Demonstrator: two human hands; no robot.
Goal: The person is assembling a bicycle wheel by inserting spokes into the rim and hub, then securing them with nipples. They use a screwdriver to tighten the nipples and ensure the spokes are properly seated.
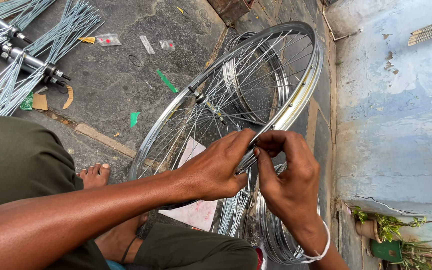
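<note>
1. Wheel rim (303,92), chrome and already laced with spokes, stands tilted on edge, and its near edge runs right between both sets of fingertips.
2. Left hand (216,167) has thumb and fingers pinched together on the rim's edge, the knuckles turned up towards the camera.
3. Right hand (288,175) meets it from the other side, its fingers (271,142) curled shut on the same stretch of rim; whether a small part sits inside the pinch I cannot tell.
4. Just past the fingertips, thin spokes (246,87) fan away to a hub (198,95) near the wheel's middle.
5. Directly under the hands lies a pale pink sheet of paper (196,212), with a bundle of loose spokes (233,210) and more bare rims (273,235) stacked beside the right wrist.
6. A white bangle (321,250) circles that wrist.
7. Further left of the fingers a bare foot (96,175) rests on the grey stone floor (116,85).
8. Well beyond, at the far left, several hubs with spokes hanging from them (21,55) lie on the ground among scraps of green and brown litter.
9. Off to the right stands a blue wall (396,115), with potted plants (386,232) at its foot.
</note>
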